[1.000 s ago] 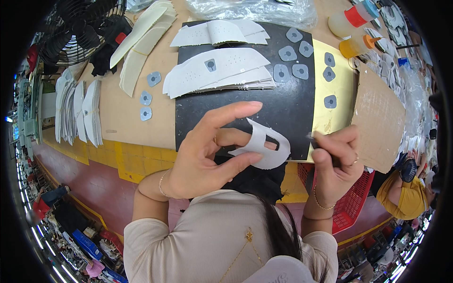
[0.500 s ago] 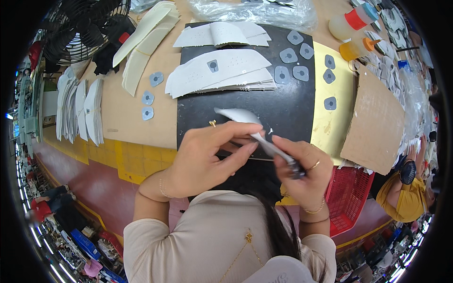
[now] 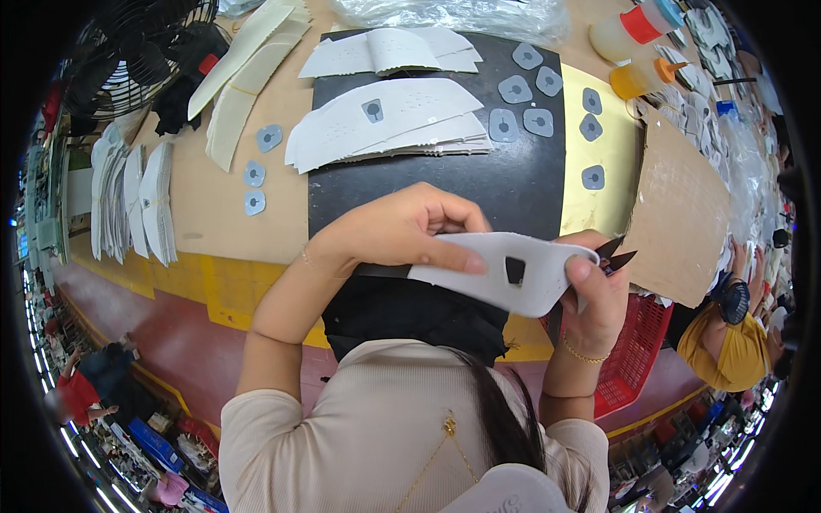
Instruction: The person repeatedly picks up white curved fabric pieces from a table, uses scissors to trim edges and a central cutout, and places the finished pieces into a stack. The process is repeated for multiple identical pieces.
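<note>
A white curved fabric piece (image 3: 540,282) with a dark four-sided cut-out is stretched between my hands, above the table's near edge. My left hand (image 3: 419,229) is closed on its left part, thumb on top. My right hand (image 3: 600,295) pinches the right end, which curls up against the thumb. Also in my right hand is a pair of snips (image 3: 617,256), its dark pointed blades poking out beyond the fingers; its handles are mostly hidden. Beyond my hands, a stack of white fabric pieces (image 3: 402,115) lies fanned on the black mat (image 3: 410,190), a grey patch (image 3: 372,111) on the top one.
Several grey patches (image 3: 505,125) lie right of the stack, others on a yellow sheet (image 3: 590,209). Glue bottles (image 3: 643,79) stand far right, near cardboard (image 3: 684,209). A fan (image 3: 128,51) stands far left, white stacks (image 3: 158,201) nearer. A red basket (image 3: 633,359) sits below right.
The white piece has turned from edge-on to lying broadside, showing its cut-out. My right hand has moved right, and the snips' blades now point up and right. The view has shifted slightly.
</note>
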`<state>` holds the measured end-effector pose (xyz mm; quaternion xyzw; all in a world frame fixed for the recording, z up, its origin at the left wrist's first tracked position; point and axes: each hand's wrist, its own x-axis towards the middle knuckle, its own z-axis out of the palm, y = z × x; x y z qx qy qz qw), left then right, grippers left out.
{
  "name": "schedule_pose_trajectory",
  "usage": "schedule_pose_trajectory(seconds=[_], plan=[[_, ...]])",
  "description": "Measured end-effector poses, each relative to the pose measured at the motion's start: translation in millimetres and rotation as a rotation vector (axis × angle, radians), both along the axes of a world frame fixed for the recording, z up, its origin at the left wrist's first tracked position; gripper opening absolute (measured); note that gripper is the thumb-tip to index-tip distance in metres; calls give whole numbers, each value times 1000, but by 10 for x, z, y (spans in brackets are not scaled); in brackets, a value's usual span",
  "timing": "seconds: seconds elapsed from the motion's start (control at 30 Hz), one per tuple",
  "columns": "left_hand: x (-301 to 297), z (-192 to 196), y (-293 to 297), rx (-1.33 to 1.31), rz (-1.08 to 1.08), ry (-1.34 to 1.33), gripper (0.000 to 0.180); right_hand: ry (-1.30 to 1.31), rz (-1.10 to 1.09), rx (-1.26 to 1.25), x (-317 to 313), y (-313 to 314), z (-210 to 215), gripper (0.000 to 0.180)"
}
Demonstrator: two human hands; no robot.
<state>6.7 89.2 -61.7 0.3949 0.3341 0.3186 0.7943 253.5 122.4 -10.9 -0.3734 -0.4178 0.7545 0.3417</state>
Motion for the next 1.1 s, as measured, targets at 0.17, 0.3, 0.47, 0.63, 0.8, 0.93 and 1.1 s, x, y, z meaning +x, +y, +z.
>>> schedule_pose_trajectory(seconds=[0.17,0.3,0.47,0.63,0.8,0.93,1.1], plan=[[-93,299,-96,-89,192,215,17,-109,-17,48,131,44,-157,26],[-147,365,-147,-15,258,365,17,-230,21,47,82,26,-140,23],[-182,401,-206,106,159,549,16,-350,59,105,-6,0,-198,21],[-123,388,-140,644,250,999,22,-472,383,135,75,-20,-190,13],[157,104,598,1087,311,1326,31,-414,551,468,26,-85,-186,17],[139,-136,1122,1198,70,1265,35,-422,533,504,21,-126,-122,15],[190,-79,1283,1087,-80,1309,28,-435,514,504,88,-155,-194,16]])
